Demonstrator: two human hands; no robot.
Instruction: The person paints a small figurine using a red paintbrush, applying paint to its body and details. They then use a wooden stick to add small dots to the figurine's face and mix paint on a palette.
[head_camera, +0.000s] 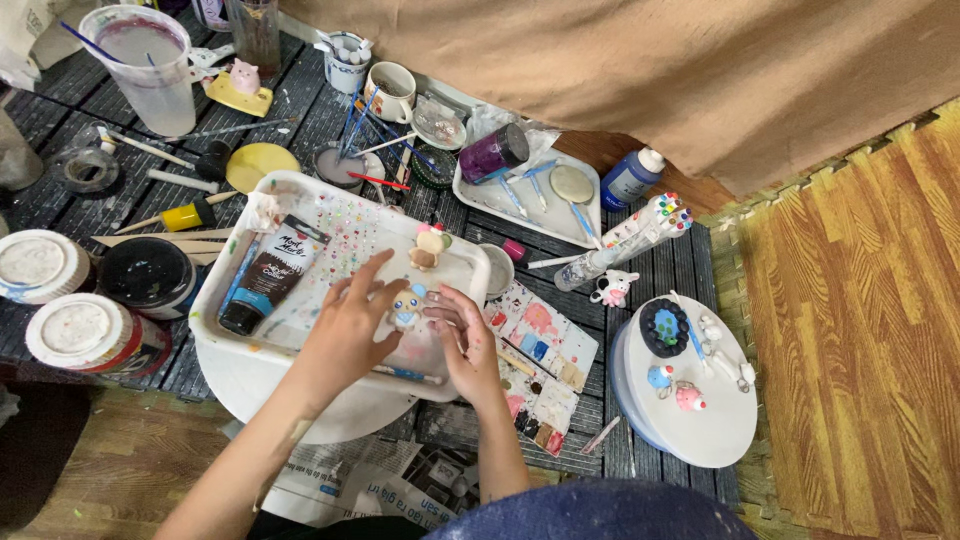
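Both my hands meet over a white paint-spattered tray (236, 262). My left hand (352, 322) and my right hand (463, 335) pinch a small pale blue and white figurine (407, 306) between their fingertips. A second small figurine (429, 246), beige with a pink top, stands on the tray just beyond it. A dark paint tube (270, 272) lies at the tray's left side. A thin brush (408, 375) rests on the tray's near edge, under my hands.
Paint jars (76, 330) stand at left, a cloudy water cup (148, 62) at the far left. A colour-stained palette (540, 345) lies right of the tray, a round white board (700, 400) with small figures beyond it. Brushes, mugs, a second tray (480, 205) and a marker pack (630, 240) crowd the back.
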